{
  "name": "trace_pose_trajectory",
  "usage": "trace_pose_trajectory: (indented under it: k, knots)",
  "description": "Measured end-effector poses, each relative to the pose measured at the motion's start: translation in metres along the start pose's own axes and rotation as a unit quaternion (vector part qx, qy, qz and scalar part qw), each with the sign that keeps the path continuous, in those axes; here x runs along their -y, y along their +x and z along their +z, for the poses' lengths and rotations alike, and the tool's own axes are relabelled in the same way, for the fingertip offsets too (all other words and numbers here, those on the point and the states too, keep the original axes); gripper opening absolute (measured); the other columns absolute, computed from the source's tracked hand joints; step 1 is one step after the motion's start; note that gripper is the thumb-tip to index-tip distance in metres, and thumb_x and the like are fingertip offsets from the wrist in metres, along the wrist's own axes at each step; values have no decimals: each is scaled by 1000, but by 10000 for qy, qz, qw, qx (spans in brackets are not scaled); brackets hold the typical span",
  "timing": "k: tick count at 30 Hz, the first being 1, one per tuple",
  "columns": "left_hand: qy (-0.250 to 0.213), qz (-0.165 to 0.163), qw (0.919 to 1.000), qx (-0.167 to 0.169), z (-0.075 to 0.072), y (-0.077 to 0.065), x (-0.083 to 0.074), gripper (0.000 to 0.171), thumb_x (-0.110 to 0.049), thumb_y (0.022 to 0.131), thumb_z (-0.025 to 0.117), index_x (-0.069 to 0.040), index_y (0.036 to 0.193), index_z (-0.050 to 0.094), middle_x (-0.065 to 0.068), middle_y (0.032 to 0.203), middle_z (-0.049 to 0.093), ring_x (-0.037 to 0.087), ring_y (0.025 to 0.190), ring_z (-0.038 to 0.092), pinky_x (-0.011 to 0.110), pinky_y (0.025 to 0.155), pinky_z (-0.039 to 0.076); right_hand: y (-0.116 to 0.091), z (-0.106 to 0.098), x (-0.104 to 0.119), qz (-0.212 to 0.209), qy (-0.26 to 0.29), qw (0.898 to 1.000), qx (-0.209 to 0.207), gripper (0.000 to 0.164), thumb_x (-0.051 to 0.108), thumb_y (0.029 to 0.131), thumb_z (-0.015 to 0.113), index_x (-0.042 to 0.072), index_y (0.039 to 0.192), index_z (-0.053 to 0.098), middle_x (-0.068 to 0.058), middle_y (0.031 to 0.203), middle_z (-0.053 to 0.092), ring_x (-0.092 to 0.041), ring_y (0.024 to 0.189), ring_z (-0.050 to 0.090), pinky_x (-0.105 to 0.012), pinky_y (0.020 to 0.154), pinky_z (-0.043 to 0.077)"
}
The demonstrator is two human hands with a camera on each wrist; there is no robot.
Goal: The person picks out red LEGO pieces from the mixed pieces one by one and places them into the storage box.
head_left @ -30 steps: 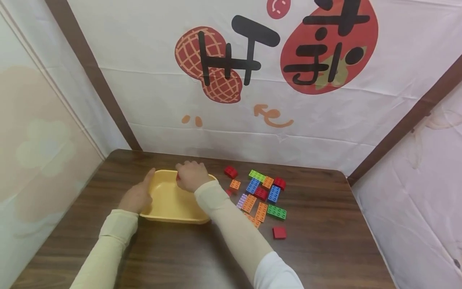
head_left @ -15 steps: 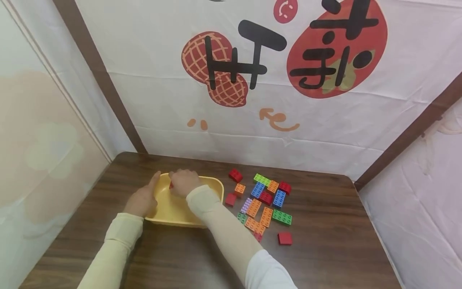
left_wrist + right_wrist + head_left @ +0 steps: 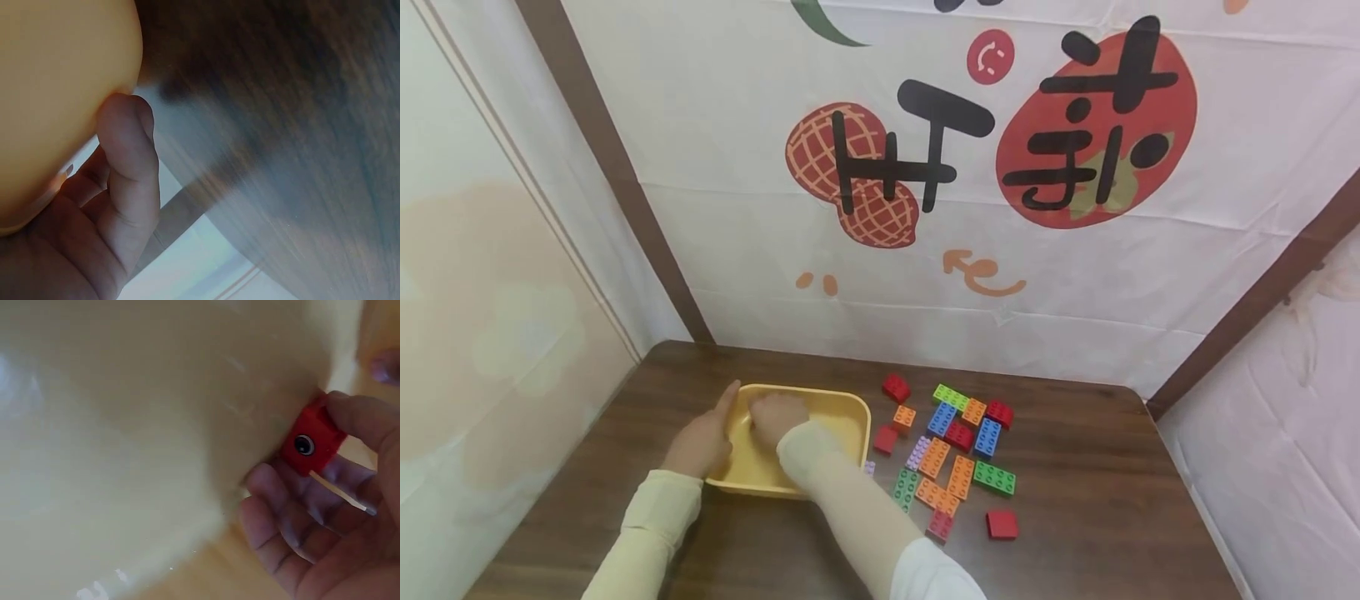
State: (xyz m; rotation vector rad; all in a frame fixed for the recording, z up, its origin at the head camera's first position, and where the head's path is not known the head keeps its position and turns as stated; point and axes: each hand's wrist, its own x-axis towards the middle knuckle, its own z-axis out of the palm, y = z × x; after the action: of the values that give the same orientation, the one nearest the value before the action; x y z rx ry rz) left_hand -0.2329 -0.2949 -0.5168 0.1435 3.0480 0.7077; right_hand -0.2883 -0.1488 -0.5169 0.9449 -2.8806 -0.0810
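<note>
The yellow tray (image 3: pixel 837 421) sits at the left on the dark wooden table. My left hand (image 3: pixel 698 442) grips its left end, and in the left wrist view a fingertip presses against the smooth tray wall (image 3: pixel 62 81). Inside the tray, near its left end, my right hand (image 3: pixel 777 419) reaches down. A small red toy brick (image 3: pixel 315 428) with a printed eye is pinched between my right thumb and fingers, close to the tray's corner. In the head view the right hand hides this brick.
Right of the tray lie several building bricks: an orange square one (image 3: pixel 904 417), a light green one (image 3: pixel 951 397), a green one (image 3: pixel 995 477), and a red one (image 3: pixel 1002 524) nearer me. A white printed cloth (image 3: pixel 760 317) hangs behind the table (image 3: pixel 1090 483).
My right hand has moved left and lower inside the tray with the red brick. The left hand keeps its hold on the tray. The head view has tilted slightly upward.
</note>
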Motion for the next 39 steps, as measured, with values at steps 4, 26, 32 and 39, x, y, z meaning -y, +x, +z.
trace_pose_trajectory:
  k: [4,26,32,39]
  knots:
    - [9,-44,10000,22,4,-2,1,105,8,73,59,-12,163,8,22,93,61,26,60,52,44,56,46,-5,3,4,15,-162,9998,-141,13,34,95,68,28,105,71,8,82,66,-9,69,62,-26,55,50]
    - [36,-50,9999,95,3,1,-6,104,6,74,60,-11,162,8,17,85,59,25,61,52,44,57,46,-12,-6,-10,-20,219,9997,-102,28,54,85,75,31,98,67,15,80,64,-4,69,60,-23,55,47]
    - [35,-43,10000,57,1,2,-3,104,6,74,59,-11,162,7,16,83,58,26,58,51,43,54,44,-10,-7,-13,-34,341,9991,-252,24,51,85,76,32,94,66,17,81,65,-2,72,61,-21,58,47]
    - [-5,3,10000,23,2,1,0,105,6,71,60,-10,162,9,20,87,60,26,59,50,43,54,43,-11,-7,-17,-15,310,9992,-245,29,57,83,75,31,93,66,16,77,63,-3,66,57,-23,53,45]
